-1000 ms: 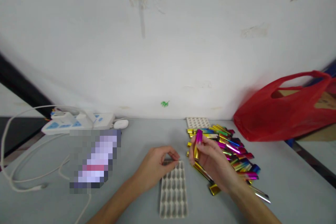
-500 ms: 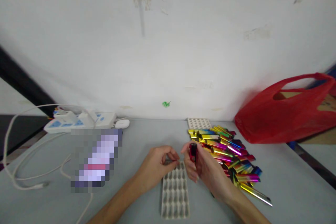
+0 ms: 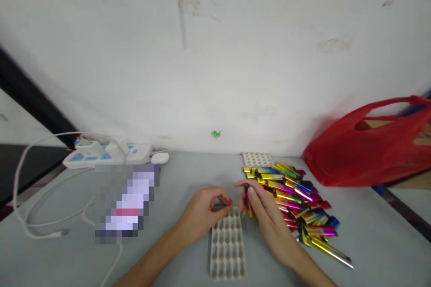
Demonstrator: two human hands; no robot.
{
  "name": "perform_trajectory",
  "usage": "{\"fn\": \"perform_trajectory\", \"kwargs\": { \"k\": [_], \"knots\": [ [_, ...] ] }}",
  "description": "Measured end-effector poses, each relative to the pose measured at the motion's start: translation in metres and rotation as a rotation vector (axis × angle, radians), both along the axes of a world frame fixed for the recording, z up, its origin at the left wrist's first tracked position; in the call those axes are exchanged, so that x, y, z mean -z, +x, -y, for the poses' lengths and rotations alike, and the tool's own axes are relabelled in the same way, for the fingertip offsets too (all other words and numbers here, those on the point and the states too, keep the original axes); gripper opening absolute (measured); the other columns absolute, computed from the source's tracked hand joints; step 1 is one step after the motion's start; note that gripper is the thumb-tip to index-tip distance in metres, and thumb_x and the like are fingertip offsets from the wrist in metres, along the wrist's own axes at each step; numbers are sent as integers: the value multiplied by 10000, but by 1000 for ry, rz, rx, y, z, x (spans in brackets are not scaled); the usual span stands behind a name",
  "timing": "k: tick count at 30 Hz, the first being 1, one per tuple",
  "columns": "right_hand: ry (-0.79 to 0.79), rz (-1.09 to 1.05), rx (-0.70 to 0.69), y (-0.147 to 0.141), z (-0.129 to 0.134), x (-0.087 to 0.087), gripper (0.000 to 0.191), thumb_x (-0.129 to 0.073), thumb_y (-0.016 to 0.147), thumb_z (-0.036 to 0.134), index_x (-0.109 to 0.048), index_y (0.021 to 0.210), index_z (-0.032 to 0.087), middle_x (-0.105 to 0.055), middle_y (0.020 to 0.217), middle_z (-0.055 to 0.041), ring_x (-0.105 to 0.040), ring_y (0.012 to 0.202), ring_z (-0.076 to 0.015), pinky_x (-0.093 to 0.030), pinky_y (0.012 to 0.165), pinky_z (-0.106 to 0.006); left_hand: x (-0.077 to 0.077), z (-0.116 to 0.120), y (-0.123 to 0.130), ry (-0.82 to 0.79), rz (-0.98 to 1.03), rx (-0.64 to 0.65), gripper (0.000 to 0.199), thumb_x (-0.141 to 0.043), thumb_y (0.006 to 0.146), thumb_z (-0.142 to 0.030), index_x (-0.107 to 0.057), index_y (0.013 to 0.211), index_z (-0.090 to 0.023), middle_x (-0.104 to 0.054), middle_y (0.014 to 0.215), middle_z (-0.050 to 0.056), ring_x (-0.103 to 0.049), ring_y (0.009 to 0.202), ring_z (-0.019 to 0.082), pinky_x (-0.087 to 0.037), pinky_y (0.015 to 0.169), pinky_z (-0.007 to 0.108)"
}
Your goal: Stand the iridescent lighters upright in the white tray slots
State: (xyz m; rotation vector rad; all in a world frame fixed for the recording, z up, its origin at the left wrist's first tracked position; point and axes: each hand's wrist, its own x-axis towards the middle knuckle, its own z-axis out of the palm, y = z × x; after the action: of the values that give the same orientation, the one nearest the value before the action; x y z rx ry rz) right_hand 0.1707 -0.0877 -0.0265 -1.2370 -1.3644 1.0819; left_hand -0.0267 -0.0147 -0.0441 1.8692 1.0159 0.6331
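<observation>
My left hand (image 3: 207, 208) is over the far left end of a pale moulded tray (image 3: 229, 251) with rows of oblong pockets. Its thumb and forefinger are pinched together at the tray's far edge; whatever they hold is too small or hidden to make out. Just to the right, my right hand (image 3: 261, 213) is closed around a shiny dark red metallic sleeve (image 3: 247, 195), much like a lighter casing. The thumb lies along it near its dark upper end. Behind and right of this hand is a pile of metallic sleeves (image 3: 296, 188) in gold, pink, blue and red.
A second pale tray (image 3: 257, 158) lies against the wall behind the pile. A red plastic bag (image 3: 363, 152) stands at the right. On the left are a white power strip (image 3: 107, 156), a white earphone case (image 3: 160, 158), a pixelated phone (image 3: 131, 202) and loose white cables (image 3: 43, 235).
My right hand has turned, tilting the red sleeve, and its thumb now lies along it. My left hand keeps its pinch by the tray. The whole view has shifted slightly.
</observation>
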Motion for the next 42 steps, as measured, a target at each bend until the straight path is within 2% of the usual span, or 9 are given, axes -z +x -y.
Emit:
{"fn": "perform_trajectory", "kwargs": {
  "k": [3,5,7,9,16,22,28,35,42],
  "knots": [
    [-106,-136,0,1,-3,5,529,-455,1107,707,-688,1201,240,-542,759,21,-479,665,-178,-387,643,-316,0,0,0,1,-4,-4,62,-807,862,-191,-833,917,-182,-657,700,-44,-486,602,129,-346,609,242],
    [-196,-237,-37,1,-5,6,611,-482,1056,785,-691,970,217,-443,659,45,-354,569,-148,-281,554,-304,0,0,-1,7,-6,-4,54,-812,870,-200,-834,918,-186,-643,696,-50,-481,608,127,-356,626,240],
    [-277,-344,-97,1,-6,5,682,-481,1027,827,-591,740,218,-357,592,58,-272,533,-129,-212,530,-306,0,-1,-1,12,-10,2,43,-811,880,-201,-836,913,-191,-621,687,-58,-470,609,124,-359,637,239],
    [-346,-438,-149,1,-6,1,696,-498,1015,821,-480,644,232,-313,568,66,-234,521,-117,-182,521,-305,1,-1,-2,15,-15,9,40,-812,881,-195,-837,912,-195,-601,677,-66,-457,604,120,-355,636,238],
    [-498,-541,-193,4,-6,-2,615,-608,939,732,-356,638,259,-228,561,102,-136,493,-97,-118,465,-283,3,-2,-2,11,-22,8,62,-801,892,-222,-837,936,-198,-581,673,-72,-417,580,117,-324,598,240],
    [-468,-564,-151,-2,0,4,570,-596,937,691,-359,640,265,-222,536,110,-143,468,-88,-123,448,-275,1,-2,-2,-2,-34,5,74,-793,869,-224,-829,926,-195,-554,656,-73,-415,582,122,-327,595,241],
    [-458,-554,-147,-7,-2,2,631,-608,923,772,-382,648,252,-237,561,108,-151,488,-83,-103,466,-274,-5,0,-1,-3,-42,4,83,-763,873,-235,-812,917,-184,-529,640,-74,-417,584,128,-343,603,240],
    [-445,-569,-131,-5,-1,7,565,-589,954,679,-377,639,260,-230,544,105,-151,467,-89,-125,446,-274,-3,-1,-1,-17,-44,5,91,-776,872,-249,-819,920,-185,-497,627,-80,-394,576,127,-330,596,247],
    [-453,-527,-105,-5,-1,6,565,-565,950,688,-370,637,260,-225,551,104,-140,480,-92,-111,452,-276,-5,-1,-1,-21,-50,10,107,-771,883,-268,-813,923,-178,-534,658,-73,-405,591,128,-336,613,256]
  ]
}}
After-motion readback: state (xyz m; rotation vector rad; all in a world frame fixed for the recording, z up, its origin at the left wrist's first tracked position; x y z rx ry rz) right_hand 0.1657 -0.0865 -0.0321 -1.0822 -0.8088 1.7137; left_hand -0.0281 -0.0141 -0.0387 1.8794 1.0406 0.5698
